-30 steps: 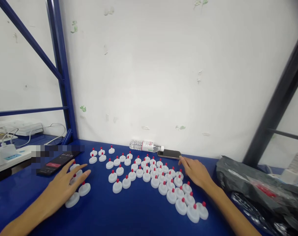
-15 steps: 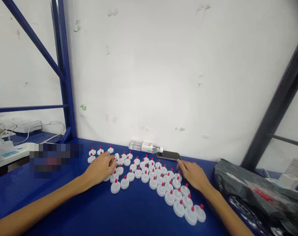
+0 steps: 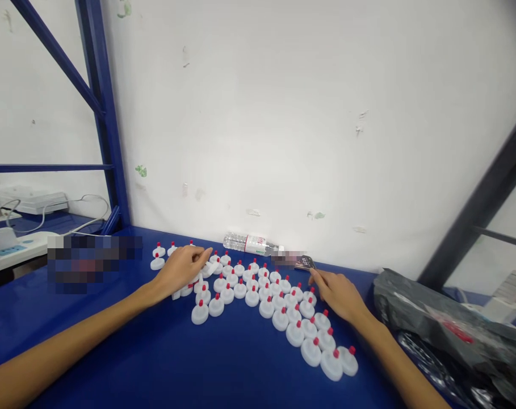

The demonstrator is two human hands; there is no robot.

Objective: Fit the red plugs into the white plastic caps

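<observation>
Many white round caps with red tips (image 3: 251,296) stand in a curved band across the blue table. My left hand (image 3: 181,269) is over the left part of the band, fingers curled and mostly hidden. Below its fingertips a white piece (image 3: 212,267) lies tilted, and caps beneath the hand look tipped and blurred. At the right, my right hand (image 3: 338,293) rests beside the band, holding nothing, its index finger reaching to the near edge of a phone (image 3: 305,262). The phone lies flat with part of its screen lit and part blurred out.
A clear water bottle (image 3: 253,244) lies against the white wall behind the caps. Grey plastic bags (image 3: 436,324) are heaped at the right. A power strip (image 3: 23,245) with cables sits at the left, near a blue metal post (image 3: 108,125).
The phone's screen has gone from dark to lit. My left hand has shifted slightly right and up, and caps beneath it have tipped. The camera has tilted a little.
</observation>
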